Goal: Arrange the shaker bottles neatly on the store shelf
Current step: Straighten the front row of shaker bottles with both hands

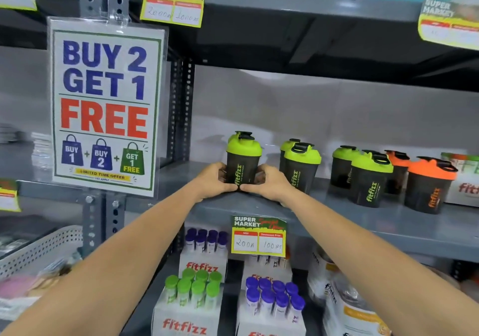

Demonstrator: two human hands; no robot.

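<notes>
— Hands first: what are they on?

— Both are closed round one green-lidded shaker [243, 159]. The left hand [213, 182] wraps its lower left side, the right hand [267, 183] its lower right, and the two thumbs nearly meet across the front of its base.

— Where does that shaker stand?

— Upright, at the left end of the shelf [337, 221], close to the front edge, logo facing out. Whether its base rests on the shelf or is just off it, I cannot tell; the fingers hide it.

— And the rest?

— A green pair [300, 169] stands just to its right, one behind the other. Further right is another green pair [368, 177], then two orange-lidded shakers [427, 185] beside a white box [464, 185] near the right end.

— So which step is this?

— I judge it to be setting or squaring the leftmost shaker, the first in the row.

— What does the next move ask for?

— Probably a small turn or slide so the logo faces front and the gap to the green pair matches the others, then letting go without tipping it. The pairs to the right sit staggered, so they likely need lining up with the front edge too.

— Arm pose?

— Both forearms reach up and forward, converging on the shaker, wrists roughly level with the shelf.
</notes>
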